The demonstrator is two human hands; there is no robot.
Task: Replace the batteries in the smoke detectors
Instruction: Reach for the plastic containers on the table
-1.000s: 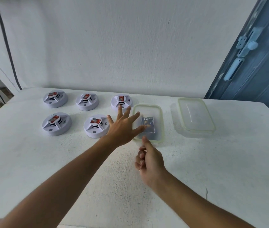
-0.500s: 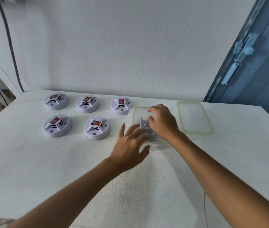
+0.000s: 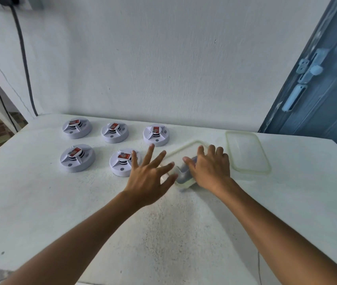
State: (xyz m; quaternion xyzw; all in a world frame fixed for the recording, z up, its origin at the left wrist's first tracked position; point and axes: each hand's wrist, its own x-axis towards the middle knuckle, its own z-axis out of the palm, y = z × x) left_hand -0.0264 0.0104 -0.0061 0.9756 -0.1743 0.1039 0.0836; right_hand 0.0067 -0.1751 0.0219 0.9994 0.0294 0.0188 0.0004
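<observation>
White table (image 3: 40, 202) against a white wall (image 3: 163, 58); blue door (image 3: 328, 99) at far right with a pale latch (image 3: 307, 70).

Five smoke detectors on the table's left half, in two rows, all apart from each other. Back row, left to right: one at the far left (image 3: 76, 127), one in the middle (image 3: 114, 132), one nearest the container (image 3: 156, 135). Front row: one on the left (image 3: 77, 157), one on the right (image 3: 124, 162), its right edge partly hidden behind the left hand's fingers. Each white, round, with a red label on top.

Clear plastic container (image 3: 184, 150) just right of the detectors, tilted, its near corner low. Small dark pack (image 3: 184, 169) inside, blurred; contents too unclear to name. Loose lid (image 3: 245, 153) lying flat, just beside the container on the right.

Left hand (image 3: 149, 177) over the table at the container's left edge, fingers spread wide and straight, holding nothing; fingertips close to or touching the container wall, cannot tell which.

Right hand (image 3: 208, 167) reaching into the container from above, fingers bent down over the pack, thumb toward its left side. Grip on the pack itself not clear enough to confirm.

Dark cables (image 3: 23, 58) hanging down the wall at far left.
</observation>
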